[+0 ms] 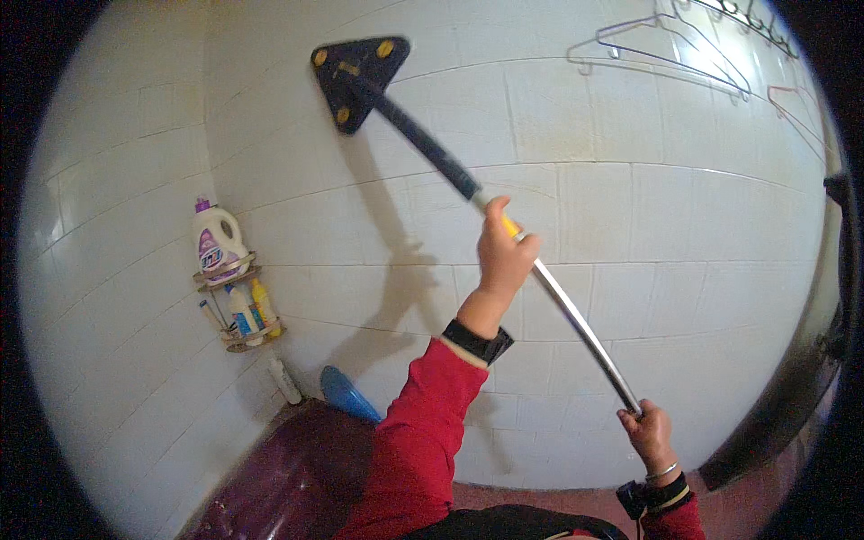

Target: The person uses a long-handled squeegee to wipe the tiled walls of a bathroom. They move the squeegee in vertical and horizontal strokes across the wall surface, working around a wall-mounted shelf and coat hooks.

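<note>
Against white tiled wall (576, 202), held mop (423, 143) slanted, head (363, 76) far left. Wrapped fingers of left hand (506, 258) round pole, fingers of right hand (653, 438) round near-right end. Risked knocking detergent bottle (214, 236) off corner rack (238, 346) if swung left too wide.

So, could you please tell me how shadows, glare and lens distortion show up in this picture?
Head view: the left arm and triangular-headed mop cast a shadow on the tiled wall; head view: bright glare whitens part of the wall's upper right; head view: tile lines bow toward the rim, and the picture's corners go black.
</note>
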Motion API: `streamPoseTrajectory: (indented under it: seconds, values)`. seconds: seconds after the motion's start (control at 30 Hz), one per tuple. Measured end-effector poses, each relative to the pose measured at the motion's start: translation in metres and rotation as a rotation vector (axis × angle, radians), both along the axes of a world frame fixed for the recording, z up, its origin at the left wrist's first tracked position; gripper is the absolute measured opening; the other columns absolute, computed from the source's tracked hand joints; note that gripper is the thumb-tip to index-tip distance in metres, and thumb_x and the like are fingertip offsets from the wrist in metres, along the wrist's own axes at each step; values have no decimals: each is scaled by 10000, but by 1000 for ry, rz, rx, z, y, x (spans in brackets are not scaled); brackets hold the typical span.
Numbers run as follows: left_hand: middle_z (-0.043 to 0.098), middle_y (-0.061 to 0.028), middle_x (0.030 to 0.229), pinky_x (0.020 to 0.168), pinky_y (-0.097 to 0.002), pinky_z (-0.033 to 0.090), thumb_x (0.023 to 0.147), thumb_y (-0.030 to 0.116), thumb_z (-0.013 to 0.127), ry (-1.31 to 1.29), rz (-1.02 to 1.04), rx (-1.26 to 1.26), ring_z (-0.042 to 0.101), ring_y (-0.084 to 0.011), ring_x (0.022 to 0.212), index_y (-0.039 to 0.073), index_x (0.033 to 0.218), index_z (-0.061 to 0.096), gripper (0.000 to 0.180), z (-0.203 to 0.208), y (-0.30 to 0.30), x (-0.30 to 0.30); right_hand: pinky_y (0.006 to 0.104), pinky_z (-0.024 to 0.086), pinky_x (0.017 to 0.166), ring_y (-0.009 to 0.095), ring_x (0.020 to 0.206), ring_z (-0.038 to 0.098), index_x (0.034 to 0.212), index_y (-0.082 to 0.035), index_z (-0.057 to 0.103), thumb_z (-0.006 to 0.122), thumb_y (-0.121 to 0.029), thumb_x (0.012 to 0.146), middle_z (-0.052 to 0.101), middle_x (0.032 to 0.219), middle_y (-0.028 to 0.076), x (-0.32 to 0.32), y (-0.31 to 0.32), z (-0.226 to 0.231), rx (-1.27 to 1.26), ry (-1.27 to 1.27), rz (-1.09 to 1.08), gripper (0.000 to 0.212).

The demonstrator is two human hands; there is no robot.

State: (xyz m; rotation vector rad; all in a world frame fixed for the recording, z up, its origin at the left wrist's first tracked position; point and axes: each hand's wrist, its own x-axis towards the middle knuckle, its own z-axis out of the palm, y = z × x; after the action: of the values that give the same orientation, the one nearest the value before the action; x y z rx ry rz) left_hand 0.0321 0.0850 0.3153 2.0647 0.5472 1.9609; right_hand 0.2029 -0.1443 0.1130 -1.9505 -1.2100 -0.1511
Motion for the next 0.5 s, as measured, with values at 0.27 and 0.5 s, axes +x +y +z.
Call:
streamPoseTrajectory:
  seconds: [0.27,0.5]
  values:
    - [494,-228,964,676,-399,472,674,115,589,251,-285,57,532,-363,850,32,1148,316,553,-63,-111,128,374,393,448,292,465,521,615,6,529,657,-272,689,485,502,178,90,-131,-61,-200,143,-163,316]
    - [490,-100,809,527,-320,460,679,111,615,304,-461,24,531,-225,595,66,1162,325,565,-153,-205,178,417,388,463,293,503,549,680,-3,580,616,-348,734,548,592,212,80,-234,-133,-142,290,-140,351]
